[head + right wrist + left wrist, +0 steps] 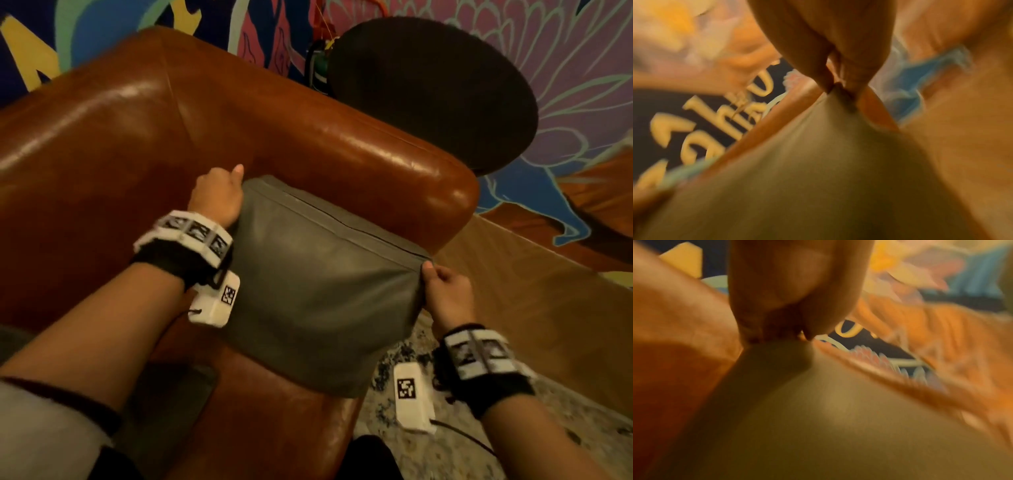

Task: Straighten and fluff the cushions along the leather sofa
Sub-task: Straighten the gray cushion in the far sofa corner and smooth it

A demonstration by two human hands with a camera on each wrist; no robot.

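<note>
While held by its two upper corners: the grey cushion is kept upright at the right-hand end of the leather sofa, its lower edge hanging at the seat's front edge and its back close to the armrest.
Left hand: the left hand is closed on the cushion's upper left corner; in the left wrist view the fingers are seen pinched tightly onto a gathered point of the cover.
Right hand: the right hand is closed on the upper right corner, and the right wrist view shows the cover drawn into a peak between thumb and fingers.
Reason for the hold: a two-corner grip is judged to let the filling be shaken down and the top seam be pulled straight before the cushion is set against the backrest.
Contact: whether the cushion's base is resting on the seat or just above it cannot be told.
Surroundings: a dark round object is placed behind the armrest, a painted mural is spread over the wall, and a patterned rug is laid below the right wrist.
Obstruction: the armrest is judged the only thing near enough to crowd the cushion's right side.
</note>
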